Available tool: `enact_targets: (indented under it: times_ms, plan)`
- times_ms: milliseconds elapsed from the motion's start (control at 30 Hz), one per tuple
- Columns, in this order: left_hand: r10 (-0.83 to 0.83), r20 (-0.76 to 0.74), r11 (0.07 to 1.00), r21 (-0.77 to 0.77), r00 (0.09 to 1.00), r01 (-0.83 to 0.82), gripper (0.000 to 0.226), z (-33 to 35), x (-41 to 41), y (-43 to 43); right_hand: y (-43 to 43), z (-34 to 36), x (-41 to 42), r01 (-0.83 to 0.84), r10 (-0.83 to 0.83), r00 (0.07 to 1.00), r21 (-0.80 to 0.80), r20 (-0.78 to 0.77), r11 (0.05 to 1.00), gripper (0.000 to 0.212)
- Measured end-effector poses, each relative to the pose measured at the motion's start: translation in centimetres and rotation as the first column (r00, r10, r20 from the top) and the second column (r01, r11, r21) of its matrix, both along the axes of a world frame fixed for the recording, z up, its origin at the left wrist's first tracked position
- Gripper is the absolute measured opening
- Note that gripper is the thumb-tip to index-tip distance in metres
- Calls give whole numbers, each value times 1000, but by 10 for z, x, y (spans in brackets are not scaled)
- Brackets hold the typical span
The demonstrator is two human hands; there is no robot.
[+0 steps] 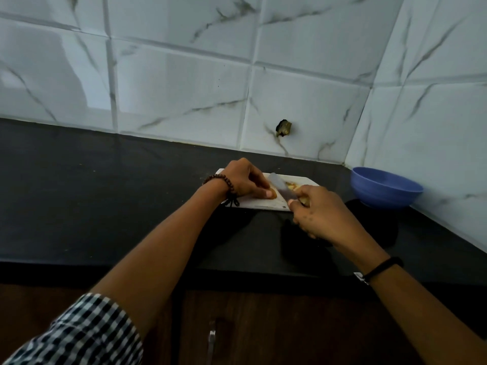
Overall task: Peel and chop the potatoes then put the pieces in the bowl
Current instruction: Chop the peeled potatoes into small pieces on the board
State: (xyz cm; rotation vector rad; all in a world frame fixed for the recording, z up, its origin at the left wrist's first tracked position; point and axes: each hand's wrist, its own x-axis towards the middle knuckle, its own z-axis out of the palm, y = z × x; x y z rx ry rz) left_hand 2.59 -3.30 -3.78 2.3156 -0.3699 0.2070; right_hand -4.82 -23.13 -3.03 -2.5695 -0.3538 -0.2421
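Observation:
A white cutting board (pixel 263 204) lies on the dark counter. My left hand (pixel 243 180) holds down a yellowish potato piece (pixel 274 194) on the board, most of it hidden under my fingers. My right hand (pixel 319 212) grips the handle of a knife (pixel 279 187), whose pale blade slants across the board just to the right of my left fingers. Several cut potato pieces (pixel 292 185) lie on the board beyond the blade. A blue bowl (pixel 384 187) stands to the right of the board, near the wall corner; I cannot see its contents.
The black counter (pixel 105 193) stretches left of the board. Tiled walls meet in a corner behind the bowl. A hole in the tile (pixel 283 127) sits above the board. Below the counter edge is a wooden cabinet with a metal handle (pixel 211 338).

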Motion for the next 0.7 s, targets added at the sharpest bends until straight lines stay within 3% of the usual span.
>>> enact_targets:
  times_ms: [400,700]
  plan:
    - [88,-19,996,-34,996,-88,12,3,1,-3,6,-2,0,-2,2,1000,-1,4,1000,23]
    - [62,-21,996,-56,998,-64,10,3,2,-4,22,11,10,45,-43,999,-192,15,980,23]
